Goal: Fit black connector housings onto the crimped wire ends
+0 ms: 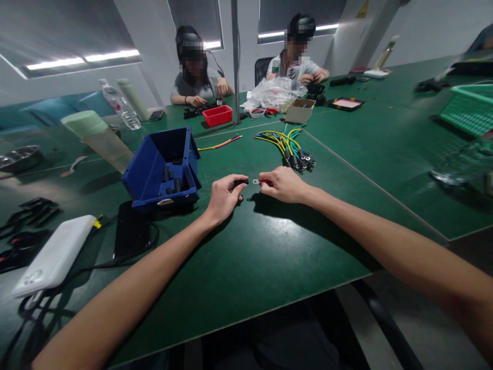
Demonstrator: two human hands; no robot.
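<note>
Between the thumb and fingers of my left hand (224, 198) is a small black sleeve (241, 182). My right hand (283, 185) pinches a red-sleeved ring terminal (256, 181), its silver eyelet pointing left toward the black sleeve. A small gap separates the two pieces, and both hands hover just over the table. Beyond my right hand lies a bundle of yellow, green and blue wires (287, 141) with black-sleeved ring terminals at the near end. Left of my left hand, a blue bin (157, 164) holds several black sleeves (177, 184).
The green table (269, 257) also carries a phone (131, 231), a white power bank (57, 252) with cables, a green-lidded bottle (96, 136), loose wires (219, 143), a red tray (217, 116) and a green basket (468, 110). Two people sit across the table.
</note>
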